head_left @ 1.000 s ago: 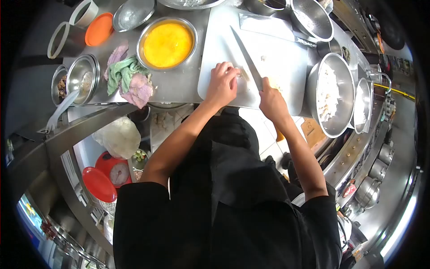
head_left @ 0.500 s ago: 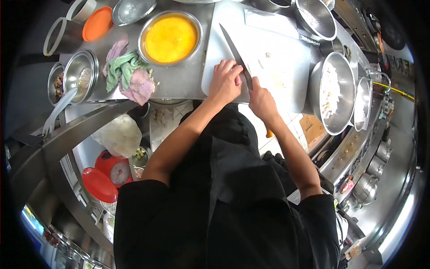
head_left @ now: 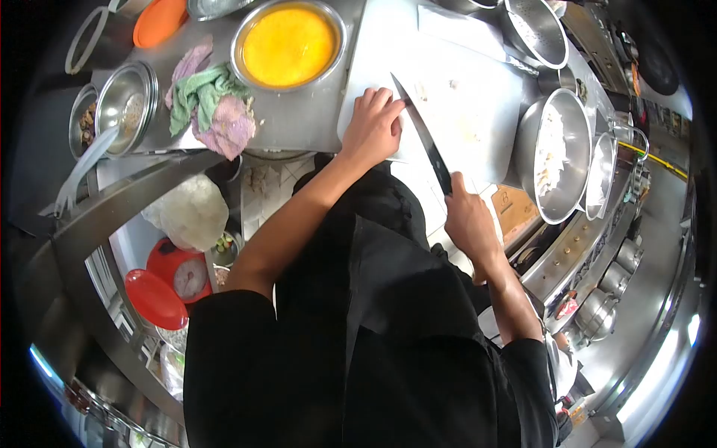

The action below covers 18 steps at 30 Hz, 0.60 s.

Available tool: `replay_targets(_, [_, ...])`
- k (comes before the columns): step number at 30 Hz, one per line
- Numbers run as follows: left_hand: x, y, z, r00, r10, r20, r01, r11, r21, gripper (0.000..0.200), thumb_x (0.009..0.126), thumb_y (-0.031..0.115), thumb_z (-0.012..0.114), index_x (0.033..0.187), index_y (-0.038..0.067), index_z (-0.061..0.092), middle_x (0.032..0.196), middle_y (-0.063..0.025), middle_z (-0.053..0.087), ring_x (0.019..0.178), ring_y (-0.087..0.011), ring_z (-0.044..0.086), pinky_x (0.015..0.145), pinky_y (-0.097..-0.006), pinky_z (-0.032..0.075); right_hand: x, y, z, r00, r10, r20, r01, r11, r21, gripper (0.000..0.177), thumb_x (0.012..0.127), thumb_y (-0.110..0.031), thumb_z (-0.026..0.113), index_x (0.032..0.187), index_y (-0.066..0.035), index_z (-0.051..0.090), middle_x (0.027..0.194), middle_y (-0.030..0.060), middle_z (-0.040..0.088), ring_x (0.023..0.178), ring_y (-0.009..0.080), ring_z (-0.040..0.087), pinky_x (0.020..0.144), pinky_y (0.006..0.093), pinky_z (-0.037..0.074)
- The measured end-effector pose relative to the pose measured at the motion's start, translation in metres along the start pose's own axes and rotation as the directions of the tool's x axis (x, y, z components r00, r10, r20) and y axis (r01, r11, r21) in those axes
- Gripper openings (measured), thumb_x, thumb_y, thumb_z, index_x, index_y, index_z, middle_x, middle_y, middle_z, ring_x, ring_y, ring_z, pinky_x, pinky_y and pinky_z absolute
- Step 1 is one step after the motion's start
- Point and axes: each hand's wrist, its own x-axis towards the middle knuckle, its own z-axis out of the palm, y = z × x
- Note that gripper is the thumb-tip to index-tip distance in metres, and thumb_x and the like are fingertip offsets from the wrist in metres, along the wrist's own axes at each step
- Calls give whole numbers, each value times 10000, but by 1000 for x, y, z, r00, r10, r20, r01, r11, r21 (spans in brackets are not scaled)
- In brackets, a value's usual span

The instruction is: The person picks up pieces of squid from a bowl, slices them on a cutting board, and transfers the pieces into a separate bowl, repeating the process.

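Note:
My left hand [head_left: 371,125] rests curled on the near left part of the white cutting board [head_left: 478,82], pressing on something pale that its fingers hide. My right hand [head_left: 470,218] grips the handle of a long chef's knife [head_left: 421,127]. That hand sits off the near edge of the board, and the blade slants up to a tip just beside my left fingertips. Small pale bits lie scattered on the board.
A steel bowl of yellow liquid [head_left: 287,45] stands left of the board, with crumpled green and pink cloths [head_left: 213,104] beside it. A large steel bowl of white pieces [head_left: 556,153] sits at the right. Small steel bowls [head_left: 123,104] and an orange lid [head_left: 158,21] are far left.
My right hand has drawn the knife back toward me, off the board's near edge. My left hand has stayed in place on the board.

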Motion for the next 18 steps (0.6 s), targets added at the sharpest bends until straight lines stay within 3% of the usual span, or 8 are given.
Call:
replay_targets(5, [1,-2,3,998,45,-48,-46,998,-38,224,682,3,613,901,40,590,948,-104,523,933,-284,490,785,-404,406,-23,16,12,998,18,55,-19,1000,15,285,871,-43,518,1103,10,360,696,319,589,720,502,582,656,568,436])
replay_targets(12, [-1,-3,4,998,13,-63,-15,1000,-26,280,669,-16,624,942,39,596,1048,-120,552,991,-310,514,817,-405,432,83,5,51,971,-155,-182,171,983,72,312,862,-43,524,1115,15,353,680,312,580,696,506,571,625,573,431])
replay_targets(16, [-2,-4,3,993,65,-99,-69,997,-39,250,669,-13,615,916,24,602,992,-123,543,951,-303,512,805,-409,435,104,-6,30,969,-162,-189,180,980,84,347,862,-52,535,1156,24,367,721,321,591,736,502,585,641,552,444])
replay_targets(18, [-3,-5,-1,997,30,-67,-38,990,-134,272,668,-27,608,934,24,596,971,-124,529,939,-307,510,806,-404,439,106,11,26,961,-143,-237,167,982,88,341,866,-53,532,1155,27,369,724,318,593,734,499,587,646,547,449])
